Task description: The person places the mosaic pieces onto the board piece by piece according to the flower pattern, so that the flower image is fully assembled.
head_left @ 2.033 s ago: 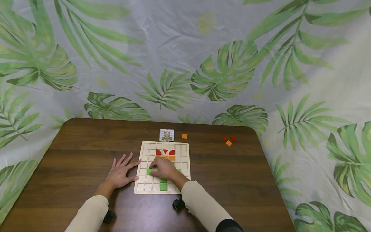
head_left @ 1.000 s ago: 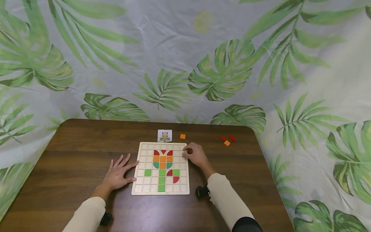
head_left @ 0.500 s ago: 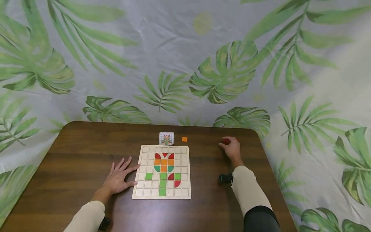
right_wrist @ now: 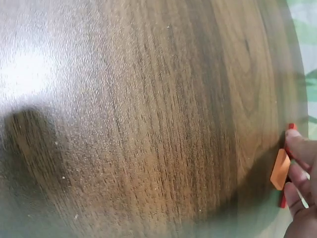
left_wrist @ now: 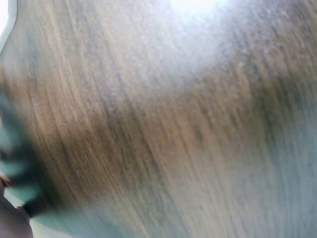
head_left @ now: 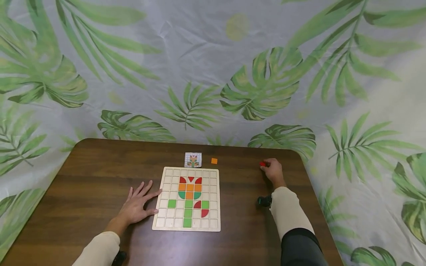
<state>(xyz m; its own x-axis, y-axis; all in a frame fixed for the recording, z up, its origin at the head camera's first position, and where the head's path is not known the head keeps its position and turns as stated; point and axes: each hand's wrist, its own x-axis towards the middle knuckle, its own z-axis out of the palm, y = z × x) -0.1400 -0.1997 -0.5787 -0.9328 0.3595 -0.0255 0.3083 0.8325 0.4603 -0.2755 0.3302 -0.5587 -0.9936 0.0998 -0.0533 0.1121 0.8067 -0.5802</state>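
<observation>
My right hand (head_left: 273, 172) is at the far right of the table, fingers curled, pinching a small red piece (head_left: 262, 163) at the fingertips. In the right wrist view an orange square tile (right_wrist: 280, 169) lies between the fingers, with red edges showing above and below it. The hand hides part of these pieces. My left hand (head_left: 135, 205) lies spread on the table, thumb and index finger touching the left edge of a square wooden grid board (head_left: 161, 214). On the board, red, orange, teal and green tiles form a flower, with a green square (head_left: 171, 203) left of the stem.
Behind the board lies a small printed card (head_left: 193, 160) showing a flower pattern on a grid. A loose orange square (head_left: 214, 161) sits to its right. A leaf-patterned cloth (head_left: 199, 74) hangs beyond the dark wooden table (head_left: 110, 159).
My right hand has left the board, travelled right to the loose red and orange pieces, and closed its fingertips on a red one. My left hand has stayed at the board's left edge.
</observation>
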